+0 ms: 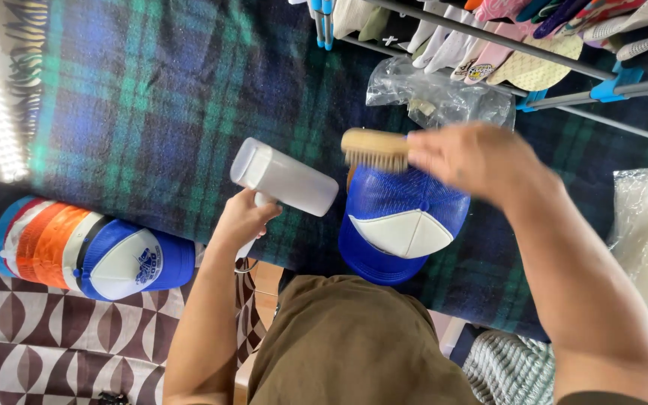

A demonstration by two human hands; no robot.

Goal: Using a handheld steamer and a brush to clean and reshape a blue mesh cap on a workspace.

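- A wooden brush [375, 148] with pale bristles is held by its handle in the right hand [468, 159], whose fingers are closed around the handle end; the hand is blurred.
- The bristles are turned downward and lie just above the blue mesh back of a blue-and-white cap [401, 223], which sits directly below that grip on a blue-and-green plaid blanket [151, 105].
- Whether the bristles touch the mesh cannot be told.
- A frosted plastic spray bottle [283, 176] is gripped at its neck by the left hand [243, 219], the fingers wrapped tight around the trigger part; the bottle body is tilted up and to the side, away from the wrist.
- The bottle is seen just beside the cap and near the brush head, apart from both.
- Outward of the left-hand grip, a stack of nested caps [88, 251] in blue, white and orange is laid on its side at the blanket's edge.
- Beyond the right-hand grip, a crumpled clear plastic bag [436, 97] is seen, and past it a rack of hanging caps [504, 37].
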